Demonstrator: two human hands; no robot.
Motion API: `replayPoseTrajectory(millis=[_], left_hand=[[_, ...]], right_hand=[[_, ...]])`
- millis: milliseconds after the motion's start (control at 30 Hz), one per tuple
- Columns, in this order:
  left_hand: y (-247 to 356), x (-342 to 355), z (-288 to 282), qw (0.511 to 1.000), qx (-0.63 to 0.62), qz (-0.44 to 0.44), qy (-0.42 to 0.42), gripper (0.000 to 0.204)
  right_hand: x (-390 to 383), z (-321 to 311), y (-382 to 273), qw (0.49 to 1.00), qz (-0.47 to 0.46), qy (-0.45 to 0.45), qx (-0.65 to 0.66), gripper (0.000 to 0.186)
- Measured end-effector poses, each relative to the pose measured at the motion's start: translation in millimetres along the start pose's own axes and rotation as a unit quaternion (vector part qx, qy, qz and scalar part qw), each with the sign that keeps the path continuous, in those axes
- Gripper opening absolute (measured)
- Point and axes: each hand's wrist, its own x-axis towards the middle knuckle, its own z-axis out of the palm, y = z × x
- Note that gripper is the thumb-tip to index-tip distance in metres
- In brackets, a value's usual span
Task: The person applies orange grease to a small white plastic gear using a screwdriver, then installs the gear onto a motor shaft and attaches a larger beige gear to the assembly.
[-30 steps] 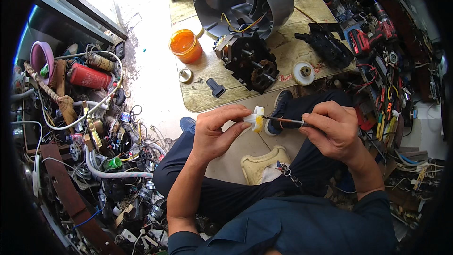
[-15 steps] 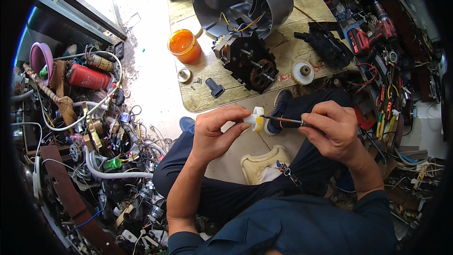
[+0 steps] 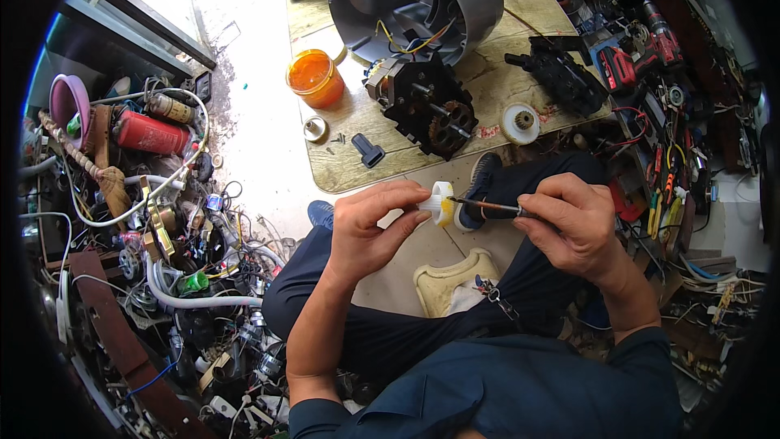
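My left hand [image 3: 375, 219] pinches a white plastic gear [image 3: 439, 203] by its narrow end, with yellow grease smeared on its wide rim. In my right hand [image 3: 569, 219] is a slim dark rod-like tool [image 3: 496, 207], its tip touching or very near the greased rim; whether it is a brush or a screwdriver I cannot tell. Beyond my hands, a dark gearbox [image 3: 431, 110] with metal shafts lies on the wooden table [image 3: 341, 171]. To its left stands an open tub of orange grease [image 3: 315, 80]. A white gear with a metal pinion [image 3: 520, 123] rests at the right.
A grey round housing [image 3: 479, 8] with loose wires stands behind the gearbox. A black plastic part [image 3: 561, 77] and a red cordless drill [image 3: 650, 53] are at the right. A black clip-shaped piece [image 3: 368, 150] lies near the table's front edge. Cables and scrap [image 3: 227, 309] crowd the left floor.
Both hands stay nearly in place, with only a slight shift of the gear against the tool's tip. The whole view has moved very slightly.
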Motion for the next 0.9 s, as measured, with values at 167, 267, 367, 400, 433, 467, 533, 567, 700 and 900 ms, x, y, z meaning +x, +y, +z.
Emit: replayPoseTrajectory(millis=[167,267,367,400,433,467,533,567,700,900], left_hand=[[-1,1,3,0.999,0.016,0.022,0.019,0.032],[0,3,5,1.0,0.007,0.018,0.018,0.032],[3,2,3,1.0,0.013,0.002,0.005,0.034],[3,1,2,1.0,0.012,0.001,0.005,0.033],[4,1,2,1.0,0.011,0.0,0.006,0.033],[4,0,1,1.0,0.01,-0.001,0.008,0.033],[6,0,-2,1.0,0.009,0.002,-0.007,0.032],[6,-1,-2,1.0,0.009,0.004,-0.013,0.031],[13,-1,-8,0.998,-0.019,0.025,-0.061,0.027],[12,-25,-31,0.996,-0.044,0.023,-0.069,0.028]], right_hand=[[-1,3,1,1.0,-0.001,0.006,0.002,0.032],[-2,6,2,1.0,0.009,0.021,0.015,0.032],[-2,7,4,0.999,0.02,0.023,0.032,0.032],[-1,7,3,0.999,0.023,0.021,0.034,0.032],[0,7,3,0.999,0.025,0.018,0.036,0.032],[0,7,1,0.998,0.033,0.015,0.041,0.032],[9,4,-1,0.998,0.035,0.011,0.055,0.032],[13,3,-3,0.998,0.033,0.015,0.054,0.032],[57,-17,-24,0.997,-0.002,0.021,0.071,0.032],[188,-24,-103,0.975,-0.192,0.089,0.065,0.03]])
